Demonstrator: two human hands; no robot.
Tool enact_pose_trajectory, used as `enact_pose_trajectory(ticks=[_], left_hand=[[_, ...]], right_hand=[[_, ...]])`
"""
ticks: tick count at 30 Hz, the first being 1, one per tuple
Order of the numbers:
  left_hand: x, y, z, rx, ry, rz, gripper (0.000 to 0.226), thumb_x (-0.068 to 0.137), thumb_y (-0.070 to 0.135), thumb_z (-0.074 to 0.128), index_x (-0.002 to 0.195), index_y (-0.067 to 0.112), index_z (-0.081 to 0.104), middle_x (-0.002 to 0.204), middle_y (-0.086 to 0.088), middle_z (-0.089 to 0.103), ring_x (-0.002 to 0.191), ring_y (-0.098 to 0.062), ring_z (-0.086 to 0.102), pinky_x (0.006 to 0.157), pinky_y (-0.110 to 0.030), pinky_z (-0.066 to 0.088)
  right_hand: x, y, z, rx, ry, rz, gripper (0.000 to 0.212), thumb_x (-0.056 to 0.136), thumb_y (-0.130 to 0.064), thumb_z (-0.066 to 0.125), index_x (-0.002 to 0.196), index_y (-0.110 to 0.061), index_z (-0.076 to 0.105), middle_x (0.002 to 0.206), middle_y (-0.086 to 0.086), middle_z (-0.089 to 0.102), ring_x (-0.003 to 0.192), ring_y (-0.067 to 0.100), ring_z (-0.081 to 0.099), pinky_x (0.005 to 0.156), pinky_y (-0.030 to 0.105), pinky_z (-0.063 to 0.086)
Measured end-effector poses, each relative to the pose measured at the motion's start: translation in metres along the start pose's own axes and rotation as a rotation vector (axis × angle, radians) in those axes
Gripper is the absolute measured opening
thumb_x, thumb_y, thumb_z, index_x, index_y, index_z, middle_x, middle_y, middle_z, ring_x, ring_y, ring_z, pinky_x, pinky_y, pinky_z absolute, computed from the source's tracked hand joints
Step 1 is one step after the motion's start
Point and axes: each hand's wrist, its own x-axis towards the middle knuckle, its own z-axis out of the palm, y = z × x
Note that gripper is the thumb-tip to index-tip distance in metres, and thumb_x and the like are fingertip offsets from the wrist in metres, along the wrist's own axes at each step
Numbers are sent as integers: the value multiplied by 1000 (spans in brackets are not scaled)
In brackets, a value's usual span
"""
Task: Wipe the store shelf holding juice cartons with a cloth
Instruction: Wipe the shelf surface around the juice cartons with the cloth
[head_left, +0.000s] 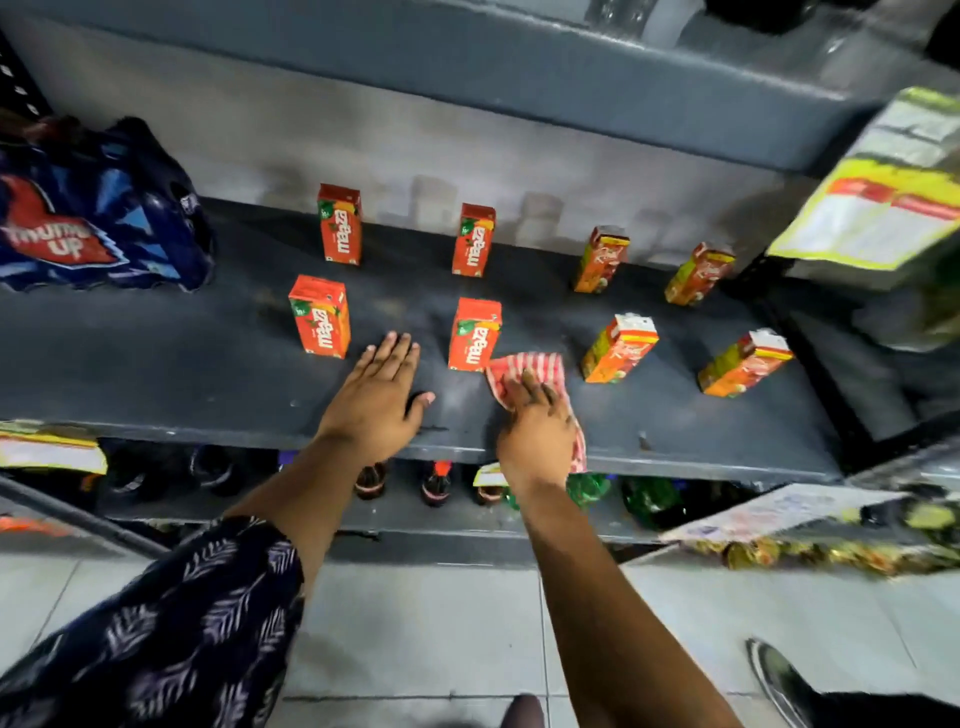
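Note:
A dark grey store shelf (182, 364) holds several small juice cartons in two rows. Orange-red Maaza cartons stand on the left, with one at the front (475, 333) beside the cloth. Yellow-orange cartons (618, 347) stand on the right. My right hand (535, 426) presses a red-and-white striped cloth (530, 370) flat on the shelf near its front edge, just right of that front Maaza carton. My left hand (379, 395) lies flat on the shelf with fingers spread, between the two front Maaza cartons (319, 316), holding nothing.
A blue shrink-wrapped pack of Thums Up bottles (93, 218) sits at the shelf's left end. Bottles (436, 483) stand on the shelf below. Another shelf (467, 67) hangs overhead. Packaged goods (883, 197) crowd the right side. A shoe (779, 680) is on the tiled floor.

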Motion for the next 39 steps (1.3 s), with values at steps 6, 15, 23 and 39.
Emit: enact_pose_trajectory(ticks=[6,15,23,39], left_hand=[[-14,11,-10,13,-15,-40,67,97,45,26,146,2,12,156,-14,9,143,-23,0,115,-36,-1],[-91,-29,-22,36,57,-34,72,91,51,14,141,2,32,150,-15,30,141,-24,18,114,-39,9],[-84,-110,-54,102,105,-228,64,95,40,39,143,0,27,152,-16,24,142,-27,12,114,-42,6],[-56,-169,-48,-18,178,-240,69,89,44,27,145,3,24,153,-14,24,142,-22,12,114,-40,10]], right_hand=[[-67,7,-16,-4,-86,78,71,68,-4,65,133,-28,50,147,2,43,138,25,30,112,33,31],[-135,-21,-29,341,210,122,61,71,14,47,116,-24,65,111,4,70,101,31,59,90,42,50],[-61,-128,-28,336,139,-69,55,78,1,49,120,-32,60,121,2,66,107,28,60,90,39,52],[198,-190,46,205,19,91,25,91,-27,52,107,-13,64,110,13,68,99,30,65,73,29,48]])
